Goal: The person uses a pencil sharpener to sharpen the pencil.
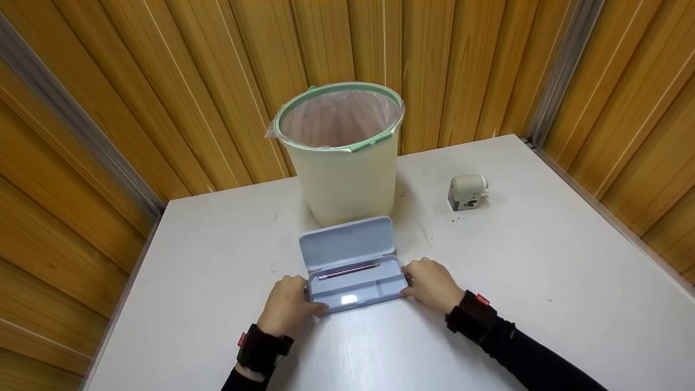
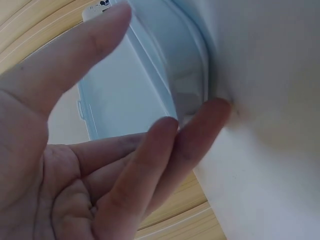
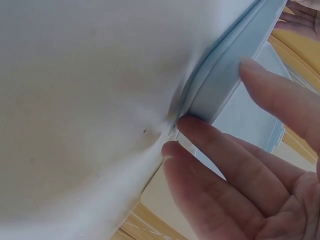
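- head view: a light-blue pencil case (image 1: pixel 353 281) sits on the white bench (image 1: pixel 217 260), between the person's two hands, its lid (image 1: pixel 347 243) raised at the far side.
- head view: the left hand (image 1: pixel 286 306) holds the case's left end, thumb along the near edge; the right hand (image 1: pixel 433 283) holds the right end. each grip is clamped on the case.
- head view: a dark purple pen (image 1: pixel 349 271) lies slightly slanted in the long far compartment; a divider (image 1: pixel 376 288) parts the near row into a longer left and a shorter right compartment.
- head view: a cream, green-rimmed bin (image 1: pixel 347 182) with a clear liner (image 1: pixel 336 117) stands just behind the lid. a small beige device (image 1: pixel 468 191) stands well apart to the right, and a wood-look wall (image 1: pixel 206 92) rises behind.
- left wrist view: the thumb (image 2: pixel 95 50) lies across the case's upper edge, while fingertips (image 2: pixel 162 131) meet its rounded end close to the bench.
- right wrist view: the thumb tip is at the case's outer wall and one fingertip (image 3: pixel 192 125) at its corner, with another just beside. part of the left hand shows in the upper right corner.
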`<state>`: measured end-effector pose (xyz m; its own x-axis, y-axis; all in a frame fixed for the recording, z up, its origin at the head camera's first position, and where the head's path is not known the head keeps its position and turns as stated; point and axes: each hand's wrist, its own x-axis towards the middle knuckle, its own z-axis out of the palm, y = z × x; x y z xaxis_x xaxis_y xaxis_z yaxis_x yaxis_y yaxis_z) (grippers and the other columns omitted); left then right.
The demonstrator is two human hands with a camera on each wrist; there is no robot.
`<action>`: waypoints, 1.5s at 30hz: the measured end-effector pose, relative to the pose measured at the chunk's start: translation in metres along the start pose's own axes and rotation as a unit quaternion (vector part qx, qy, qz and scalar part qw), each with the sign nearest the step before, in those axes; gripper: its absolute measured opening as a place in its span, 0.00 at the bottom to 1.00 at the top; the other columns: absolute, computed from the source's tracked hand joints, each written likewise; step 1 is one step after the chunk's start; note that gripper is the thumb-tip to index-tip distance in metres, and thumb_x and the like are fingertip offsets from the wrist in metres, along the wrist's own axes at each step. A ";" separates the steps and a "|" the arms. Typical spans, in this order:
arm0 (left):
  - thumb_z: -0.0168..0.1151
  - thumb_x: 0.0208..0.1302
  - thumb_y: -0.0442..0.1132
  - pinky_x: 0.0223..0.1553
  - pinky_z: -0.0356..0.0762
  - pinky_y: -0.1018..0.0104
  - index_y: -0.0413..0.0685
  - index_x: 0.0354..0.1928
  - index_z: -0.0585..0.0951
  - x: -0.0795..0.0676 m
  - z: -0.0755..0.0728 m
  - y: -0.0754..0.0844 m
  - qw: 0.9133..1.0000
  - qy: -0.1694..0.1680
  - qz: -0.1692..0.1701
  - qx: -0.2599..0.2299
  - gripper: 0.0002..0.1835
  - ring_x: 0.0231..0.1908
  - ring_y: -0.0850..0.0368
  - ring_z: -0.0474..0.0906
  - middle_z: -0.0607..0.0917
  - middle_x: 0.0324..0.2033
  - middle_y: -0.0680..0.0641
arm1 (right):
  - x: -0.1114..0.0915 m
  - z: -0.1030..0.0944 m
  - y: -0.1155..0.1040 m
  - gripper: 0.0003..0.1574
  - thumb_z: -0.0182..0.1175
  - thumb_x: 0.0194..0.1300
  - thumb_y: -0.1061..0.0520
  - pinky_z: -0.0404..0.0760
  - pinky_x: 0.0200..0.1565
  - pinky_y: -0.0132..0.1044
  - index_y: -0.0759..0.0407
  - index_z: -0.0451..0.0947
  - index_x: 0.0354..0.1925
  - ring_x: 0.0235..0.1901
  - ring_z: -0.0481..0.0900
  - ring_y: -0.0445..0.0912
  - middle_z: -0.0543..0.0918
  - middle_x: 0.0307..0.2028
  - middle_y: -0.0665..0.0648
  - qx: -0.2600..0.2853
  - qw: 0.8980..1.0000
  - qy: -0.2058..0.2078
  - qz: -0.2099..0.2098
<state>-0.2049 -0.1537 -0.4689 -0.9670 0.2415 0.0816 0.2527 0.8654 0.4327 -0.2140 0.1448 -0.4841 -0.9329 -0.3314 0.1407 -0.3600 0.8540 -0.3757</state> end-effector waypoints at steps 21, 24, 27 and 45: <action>0.71 0.46 0.30 0.23 0.79 0.55 0.47 0.22 0.87 0.050 0.024 0.031 0.974 0.074 0.132 0.170 0.04 0.23 0.48 0.83 0.86 0.21 0.48 | -0.002 0.001 -0.004 0.16 0.76 0.47 0.57 0.68 0.26 0.42 0.62 0.78 0.27 0.25 0.73 0.48 0.73 0.18 0.51 -0.018 1.000 0.000 0.005; 0.67 0.47 0.28 0.21 0.79 0.55 0.46 0.20 0.85 0.053 0.032 0.032 0.966 0.079 0.146 0.196 0.06 0.21 0.48 0.82 0.85 0.19 0.46 | -0.002 0.001 -0.004 0.16 0.76 0.47 0.57 0.67 0.26 0.42 0.62 0.78 0.26 0.24 0.72 0.48 0.72 0.18 0.51 -0.016 1.000 -0.003 0.008; 0.64 0.49 0.27 0.19 0.79 0.55 0.45 0.19 0.83 0.054 0.040 0.034 0.956 0.099 0.160 0.224 0.07 0.20 0.48 0.82 0.84 0.18 0.46 | -0.001 0.002 -0.003 0.16 0.77 0.47 0.57 0.66 0.25 0.41 0.61 0.78 0.25 0.24 0.72 0.47 0.72 0.17 0.51 -0.018 1.000 -0.002 0.011; 0.61 0.55 0.27 0.24 0.82 0.55 0.42 0.29 0.82 0.051 0.049 0.040 0.952 0.067 0.124 0.271 0.04 0.29 0.51 0.84 0.85 0.26 0.46 | -0.002 0.002 -0.004 0.16 0.76 0.47 0.56 0.65 0.26 0.39 0.60 0.78 0.23 0.24 0.70 0.47 0.71 0.17 0.51 -0.021 0.999 -0.002 0.025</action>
<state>-0.2420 -0.0852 -0.4913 -0.8615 0.4421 0.2498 0.4199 0.8968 -0.1391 -0.2108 0.1408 -0.4844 -0.9495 -0.2905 0.1188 -0.3138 0.8853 -0.3431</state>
